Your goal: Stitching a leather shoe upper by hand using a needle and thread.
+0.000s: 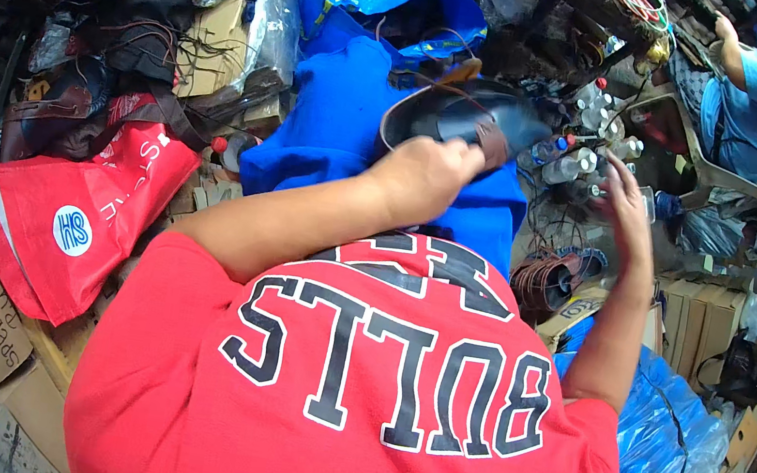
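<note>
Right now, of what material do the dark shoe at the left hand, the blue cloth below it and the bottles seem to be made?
Dark shoe: probably smooth leather or an imitation, judging by its soft sheen; blur leaves this open.
Blue cloth: matte fabric, shown by its soft folds and lack of shine.
Bottles: likely clear plastic, since their bodies look see-through and catch bright highlights.

Red bag (136,190), stacked cardboard (701,319), blue plastic wrapping (650,414)

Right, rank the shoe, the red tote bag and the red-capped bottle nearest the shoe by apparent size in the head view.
1. Red tote bag, clearly largest
2. Black-and-brown shoe, partly covered by the left hand
3. Red-capped bottle
</note>
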